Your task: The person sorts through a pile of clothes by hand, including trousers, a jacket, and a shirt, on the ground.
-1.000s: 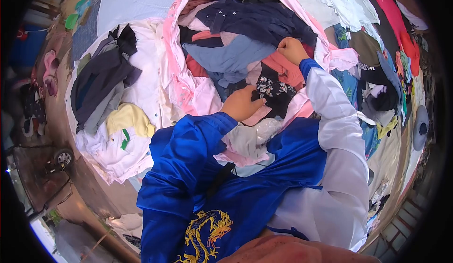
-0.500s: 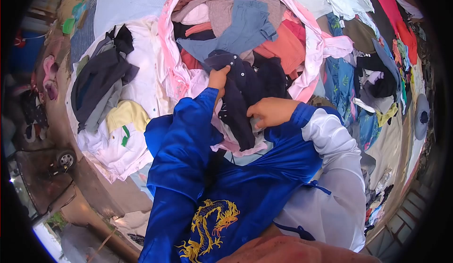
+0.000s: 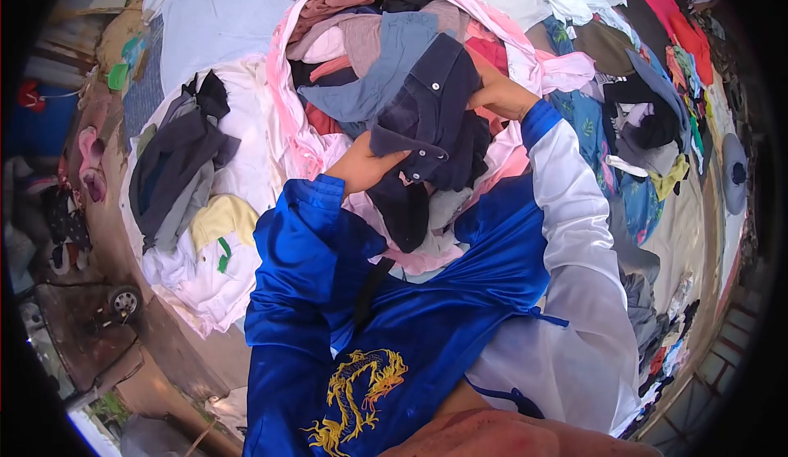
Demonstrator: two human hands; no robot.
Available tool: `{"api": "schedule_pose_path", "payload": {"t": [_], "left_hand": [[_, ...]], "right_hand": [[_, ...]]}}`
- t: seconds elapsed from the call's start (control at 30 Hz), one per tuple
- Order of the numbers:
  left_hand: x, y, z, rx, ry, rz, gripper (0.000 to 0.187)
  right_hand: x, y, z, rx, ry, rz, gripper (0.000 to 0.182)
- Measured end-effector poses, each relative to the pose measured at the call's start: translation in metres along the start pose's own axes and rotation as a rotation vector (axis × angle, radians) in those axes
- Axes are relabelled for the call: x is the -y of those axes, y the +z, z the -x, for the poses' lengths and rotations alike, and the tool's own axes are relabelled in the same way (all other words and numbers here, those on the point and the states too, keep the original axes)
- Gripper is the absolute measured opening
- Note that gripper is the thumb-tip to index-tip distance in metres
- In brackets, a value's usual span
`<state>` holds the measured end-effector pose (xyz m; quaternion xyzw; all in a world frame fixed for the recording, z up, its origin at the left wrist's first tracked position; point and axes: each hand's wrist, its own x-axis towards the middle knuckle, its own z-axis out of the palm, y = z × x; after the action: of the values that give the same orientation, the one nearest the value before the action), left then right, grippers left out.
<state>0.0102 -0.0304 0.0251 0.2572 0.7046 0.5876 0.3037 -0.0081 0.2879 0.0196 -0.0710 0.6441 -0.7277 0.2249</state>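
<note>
A dark navy garment with white buttons is stretched between my two hands, above a pink-edged cloth bundle full of clothes. My left hand grips its lower left edge, thumb on top near a button. At the upper right edge, my right hand holds it, the fingertips partly hidden by the cloth. Beneath and behind lie a blue-grey garment and a black piece that hangs toward my lap.
On a white cloth at the left lie dark clothes and a pale yellow piece. More clothes, among them a blue patterned one, are piled at the right. A wheel shows at lower left.
My right hand has moved up and to the right and now holds the navy garment's edge. My left hand has moved lower and left. The garment is spread wider between them.
</note>
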Motion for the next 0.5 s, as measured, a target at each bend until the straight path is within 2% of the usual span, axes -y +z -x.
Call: {"api": "schedule_pose_path", "payload": {"t": [0.07,0.13,0.17,0.23,0.33,0.47,0.5], "left_hand": [[0.002,-0.004,0.004,-0.024,0.051,-0.038,0.021],[0.006,-0.016,0.006,-0.058,0.080,-0.083,0.020],[0.011,-0.027,0.006,-0.110,0.025,-0.177,0.021],[0.019,-0.049,0.001,-0.215,-0.084,-0.367,0.022],[0.017,-0.051,-0.004,-0.386,0.142,-0.315,0.025],[0.007,-0.052,-0.002,-0.597,0.097,-0.318,0.026],[0.003,-0.054,-0.001,-0.629,0.092,-0.290,0.024]], "right_hand": [[0.012,0.008,0.007,0.031,0.049,0.033,0.046],[0.014,-0.009,0.013,-0.087,0.024,0.119,0.046],[0.016,-0.019,0.018,-0.145,0.012,0.162,0.047],[0.020,-0.038,0.028,-0.244,-0.053,0.314,0.033],[0.018,-0.034,0.024,-0.380,-0.169,0.546,0.025],[0.031,-0.008,0.027,-0.628,-0.347,0.719,0.022],[0.027,-0.013,0.024,-0.650,-0.379,0.615,0.020]]}}
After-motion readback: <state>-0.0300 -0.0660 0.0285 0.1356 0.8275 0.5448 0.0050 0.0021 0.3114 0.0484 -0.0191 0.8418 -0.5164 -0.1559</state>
